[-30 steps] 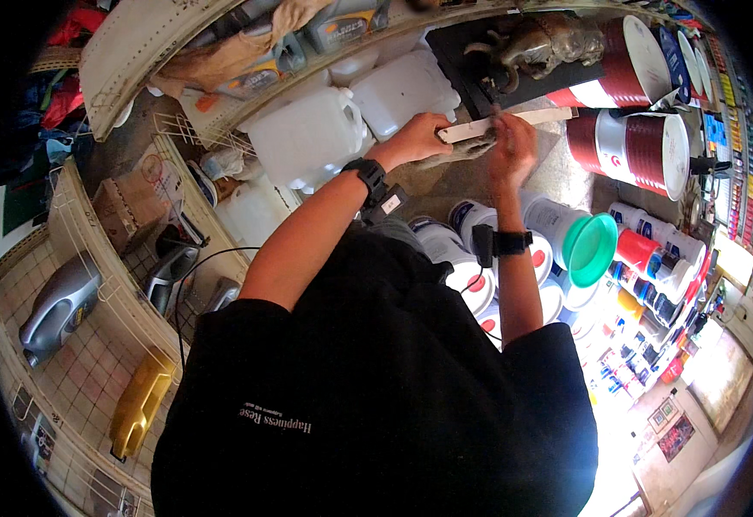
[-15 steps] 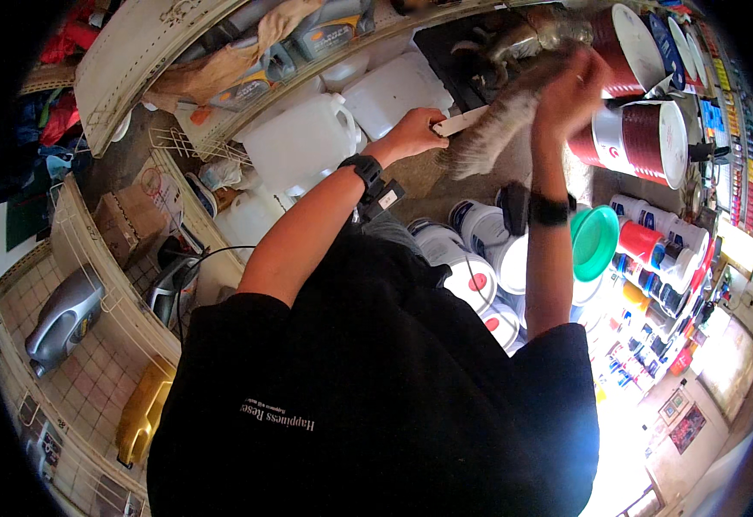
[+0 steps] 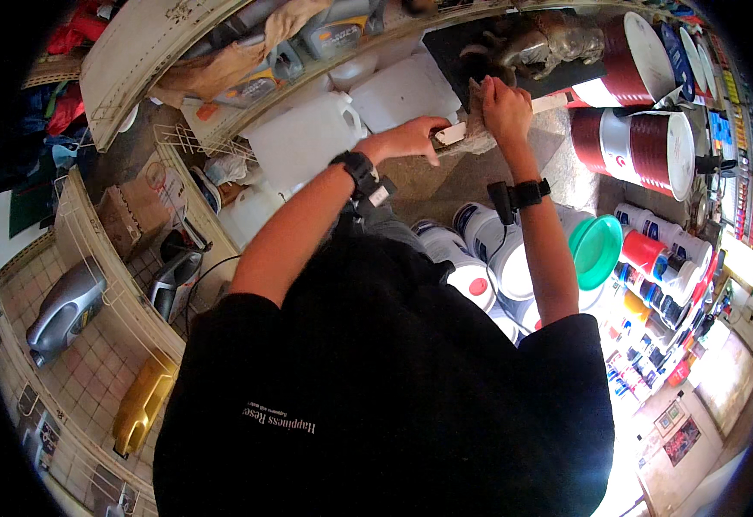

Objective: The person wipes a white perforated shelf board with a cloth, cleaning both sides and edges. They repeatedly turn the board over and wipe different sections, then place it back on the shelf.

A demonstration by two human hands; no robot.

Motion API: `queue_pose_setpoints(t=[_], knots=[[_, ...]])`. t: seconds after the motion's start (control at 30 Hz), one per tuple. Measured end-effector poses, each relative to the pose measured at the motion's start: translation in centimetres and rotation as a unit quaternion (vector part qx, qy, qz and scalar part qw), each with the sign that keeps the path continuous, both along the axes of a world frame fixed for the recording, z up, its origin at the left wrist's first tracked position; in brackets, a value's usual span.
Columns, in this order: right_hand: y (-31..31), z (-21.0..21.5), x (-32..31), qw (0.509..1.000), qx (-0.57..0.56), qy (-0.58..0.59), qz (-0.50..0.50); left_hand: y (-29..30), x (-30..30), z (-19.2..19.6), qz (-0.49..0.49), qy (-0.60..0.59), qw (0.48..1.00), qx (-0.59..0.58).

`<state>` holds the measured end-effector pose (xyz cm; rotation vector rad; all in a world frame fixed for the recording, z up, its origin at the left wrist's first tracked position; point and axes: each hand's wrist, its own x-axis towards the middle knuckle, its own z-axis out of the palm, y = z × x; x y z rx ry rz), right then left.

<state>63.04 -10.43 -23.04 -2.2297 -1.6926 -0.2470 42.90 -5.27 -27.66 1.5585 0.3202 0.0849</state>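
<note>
My left hand (image 3: 411, 138) grips one end of a flat white strip (image 3: 550, 102) that reaches right across the bench. My right hand (image 3: 501, 108) is closed on a crumpled grey cloth (image 3: 478, 133) and presses it against the strip's middle, just right of the left hand. Both wrists carry black bands. My black shirt fills the lower half of the view and hides what lies beneath the arms.
White plastic jugs (image 3: 307, 138) stand behind the left hand. A dark metal part (image 3: 540, 43) lies on a black tray. Red and white drums (image 3: 643, 146) are at the right, white tins (image 3: 471, 258) and a green lid (image 3: 596, 250) below. Wire racks at the left hold a grey jug (image 3: 66, 302) and a yellow jug (image 3: 139, 401).
My right hand lifted up and to the right with the cloth, then came back down onto the strip. The left hand kept its hold and barely moved.
</note>
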Motion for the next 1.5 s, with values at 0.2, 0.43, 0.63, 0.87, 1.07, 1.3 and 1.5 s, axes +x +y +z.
queue_pose_setpoints(t=[0.2,0.43,0.63,0.87,1.07,1.3,1.5], knots=[[-1.0,-0.3,0.3,0.999,-0.004,0.038,0.002,3.8,1.9,1.2,-0.104,0.054,0.979,-0.166],[-0.3,0.6,-1.1,0.995,0.054,0.083,0.024,4.0,6.0,-0.1,-0.064,0.144,0.987,-0.035],[-0.6,-0.2,1.2,0.989,0.125,0.078,-0.028,3.2,7.1,2.6,0.025,-0.017,0.961,-0.274],[-0.1,-0.2,2.6,0.993,0.081,0.083,-0.027,3.1,8.8,1.5,0.071,-0.017,0.985,-0.155],[0.5,-1.1,4.1,0.989,0.06,0.133,-0.015,2.5,9.7,-0.1,0.143,-0.053,0.973,-0.174],[-0.8,-1.6,7.7,0.981,0.034,0.174,0.073,1.5,10.0,3.7,0.208,0.042,0.977,0.022],[-1.1,0.3,7.9,0.949,-0.056,0.289,0.112,0.9,10.2,3.2,0.317,-0.012,0.932,-0.175]])
